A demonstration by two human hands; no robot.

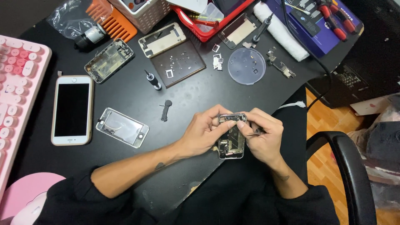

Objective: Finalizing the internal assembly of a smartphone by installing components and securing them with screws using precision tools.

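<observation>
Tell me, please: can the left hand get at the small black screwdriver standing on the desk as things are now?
Probably yes. The small black screwdriver stands alone on bare black desk, with nothing between it and the left hand. But that hand now grips the opened phone and must release it first.

Dark phone screen [72, 109] left; blue box [316, 37] top right.

A black table [137, 93] carries a white phone [72, 110] at left, a pink keyboard [14, 89] beside it, and a clear round dish [246, 66] farther right.
</observation>
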